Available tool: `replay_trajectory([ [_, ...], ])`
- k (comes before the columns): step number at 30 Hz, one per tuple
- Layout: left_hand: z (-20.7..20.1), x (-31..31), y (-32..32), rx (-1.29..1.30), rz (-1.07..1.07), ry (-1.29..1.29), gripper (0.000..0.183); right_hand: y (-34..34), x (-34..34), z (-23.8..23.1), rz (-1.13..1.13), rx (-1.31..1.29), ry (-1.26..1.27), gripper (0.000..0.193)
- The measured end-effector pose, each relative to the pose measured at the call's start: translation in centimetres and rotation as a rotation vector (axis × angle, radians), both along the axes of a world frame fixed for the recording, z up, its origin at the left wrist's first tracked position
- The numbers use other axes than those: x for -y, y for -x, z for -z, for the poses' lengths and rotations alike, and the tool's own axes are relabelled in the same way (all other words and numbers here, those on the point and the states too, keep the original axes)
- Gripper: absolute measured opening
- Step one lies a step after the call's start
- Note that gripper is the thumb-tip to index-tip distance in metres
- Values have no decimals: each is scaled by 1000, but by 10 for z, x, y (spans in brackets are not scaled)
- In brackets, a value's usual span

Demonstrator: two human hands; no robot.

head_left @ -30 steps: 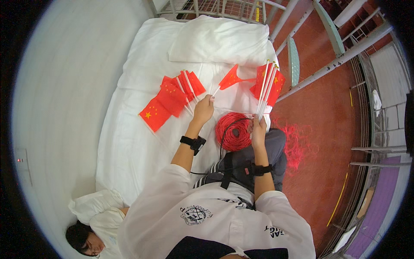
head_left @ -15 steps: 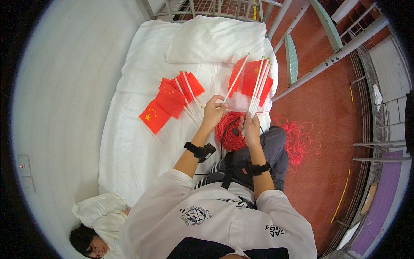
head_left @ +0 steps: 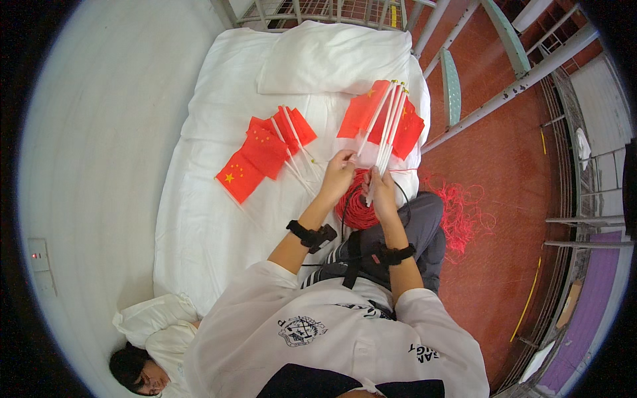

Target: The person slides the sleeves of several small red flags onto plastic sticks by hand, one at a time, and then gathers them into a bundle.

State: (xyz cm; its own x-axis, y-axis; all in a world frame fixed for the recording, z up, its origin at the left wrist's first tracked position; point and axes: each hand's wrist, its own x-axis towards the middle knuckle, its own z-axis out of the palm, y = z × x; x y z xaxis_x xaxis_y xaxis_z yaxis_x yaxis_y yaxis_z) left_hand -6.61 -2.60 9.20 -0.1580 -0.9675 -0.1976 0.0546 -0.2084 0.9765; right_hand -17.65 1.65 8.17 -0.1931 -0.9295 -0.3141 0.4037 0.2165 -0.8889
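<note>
My right hand is closed round the white sticks of several small red hand flags, their cloth pointing away from me. Close beside it on the left, my left hand pinches the lower end of one flag's stick; that red flag lies against the bunch. Beneath both hands is a coil of red cord, partly covered by them. More red flags on white sticks lie fanned out on the bed to the left, with yellow stars on the cloth.
White bedding and a pillow are under the flags. Loose red strands lie to the right of my leg. A bunk ladder stands at the far right. Another person is at the lower left.
My left hand has moved right, bringing its single flag against the bunch. My right hand has shifted slightly left, and the bunch leans closer to the single flag.
</note>
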Motion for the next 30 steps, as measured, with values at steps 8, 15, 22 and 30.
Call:
replay_trajectory([
  [8, 21, -10, 16, -62, 5, 0, 16, -9, 6, 16, -38, -98, 16, 16],
  [15, 36, -3, 3, 260, 106, 249, 15, -4, 4, 22, -117, 224, -42, 19],
  [22, 78, 16, -47, 746, -484, 150, 25, 22, 4, 12, 34, 10, 0, 15],
  [30, 115, 42, -83, 979, -240, -38, 34, 49, 0, -26, 203, -11, 28, 14],
])
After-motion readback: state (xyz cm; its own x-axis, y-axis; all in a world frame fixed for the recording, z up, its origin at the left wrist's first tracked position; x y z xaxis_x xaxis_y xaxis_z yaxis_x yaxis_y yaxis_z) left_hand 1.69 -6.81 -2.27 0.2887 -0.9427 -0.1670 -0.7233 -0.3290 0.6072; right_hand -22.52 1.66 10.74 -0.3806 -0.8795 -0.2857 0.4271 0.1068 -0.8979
